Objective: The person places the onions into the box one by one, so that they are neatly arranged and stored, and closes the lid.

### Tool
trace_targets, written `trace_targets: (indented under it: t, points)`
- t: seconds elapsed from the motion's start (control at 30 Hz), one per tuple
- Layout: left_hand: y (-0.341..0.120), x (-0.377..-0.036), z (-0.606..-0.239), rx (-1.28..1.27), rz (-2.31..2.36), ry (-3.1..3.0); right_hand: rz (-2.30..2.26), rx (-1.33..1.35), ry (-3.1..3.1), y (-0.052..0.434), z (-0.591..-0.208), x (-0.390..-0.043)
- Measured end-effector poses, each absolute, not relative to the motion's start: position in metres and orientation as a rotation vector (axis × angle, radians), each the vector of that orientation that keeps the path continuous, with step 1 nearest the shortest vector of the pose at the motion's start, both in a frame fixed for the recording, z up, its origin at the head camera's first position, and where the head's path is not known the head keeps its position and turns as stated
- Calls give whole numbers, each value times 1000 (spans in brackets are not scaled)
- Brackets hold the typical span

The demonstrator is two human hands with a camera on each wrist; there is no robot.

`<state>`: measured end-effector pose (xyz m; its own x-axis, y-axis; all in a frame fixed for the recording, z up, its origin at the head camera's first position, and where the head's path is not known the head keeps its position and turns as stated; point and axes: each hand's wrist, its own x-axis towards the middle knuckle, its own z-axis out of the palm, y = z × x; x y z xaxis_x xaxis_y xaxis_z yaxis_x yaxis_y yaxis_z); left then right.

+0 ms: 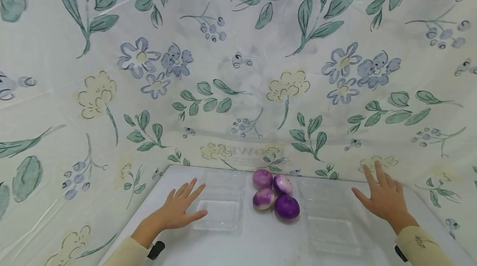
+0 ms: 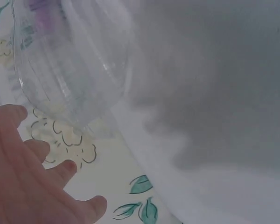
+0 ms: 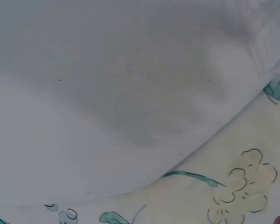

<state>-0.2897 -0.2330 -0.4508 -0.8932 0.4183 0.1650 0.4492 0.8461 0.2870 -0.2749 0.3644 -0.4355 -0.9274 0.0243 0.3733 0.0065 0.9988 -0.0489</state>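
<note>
Several purple-and-white round turnips point(image 1: 276, 198) sit clustered at the back middle of the white table point(image 1: 261, 245). A clear plastic tray point(image 1: 220, 210) lies to their left and another clear tray point(image 1: 329, 222) to their right. My left hand point(image 1: 181, 206) lies flat with fingers spread, its thumb at the left tray's near corner. The same hand point(image 2: 32, 182) shows in the left wrist view below that tray point(image 2: 70, 65). My right hand point(image 1: 384, 197) rests flat and open just right of the right tray, holding nothing.
A floral cloth point(image 1: 238, 71) with green leaves and blue flowers hangs behind and around the table, also seen as cloth point(image 3: 233, 191) past the table's rim in the right wrist view. Cream sleeves cover both forearms.
</note>
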Motion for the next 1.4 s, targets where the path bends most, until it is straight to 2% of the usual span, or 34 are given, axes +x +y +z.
trace_targets:
  t: [0.47,0.9,1.4]
  points:
    - [-223,-274,-469,-617,-671,-3059,-11,102,-2744,343,-430,-284]
    - [-215,-285,-468,-484,-743,-3055,1,198,-2775,314,-415,-299]
    - [-214,-286,-466,-451,-767,-3065,80,366,-2746,262,-421,-313]
